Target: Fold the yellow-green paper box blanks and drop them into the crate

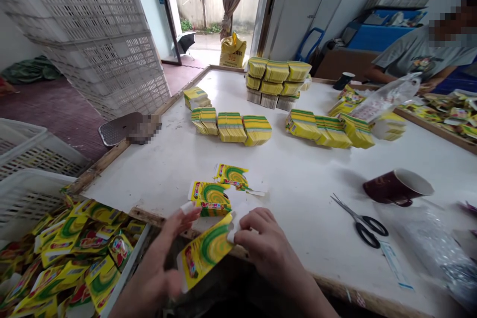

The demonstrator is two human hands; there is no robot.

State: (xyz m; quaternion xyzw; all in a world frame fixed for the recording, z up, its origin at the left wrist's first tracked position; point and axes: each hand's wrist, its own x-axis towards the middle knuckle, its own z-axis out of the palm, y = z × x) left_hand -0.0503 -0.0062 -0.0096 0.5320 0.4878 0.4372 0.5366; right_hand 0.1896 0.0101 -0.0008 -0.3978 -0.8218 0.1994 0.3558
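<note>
Right hand [265, 236]: you are pinching the yellow carton [206, 248] by its white end, seemingly keeping the printed panel uncovered.
Left hand [158, 258]: you are spreading thumb and fingers beside the far end; contact is unclear.
Carton: tilting between your hands, over the table [298, 208] edge.
Two nearby cartons [208, 195]: lying just beyond, probably for easy reach.

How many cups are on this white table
2: a maroon mug near the scissors, and a dark cup at the table's far edge. Others may be hidden.
</note>
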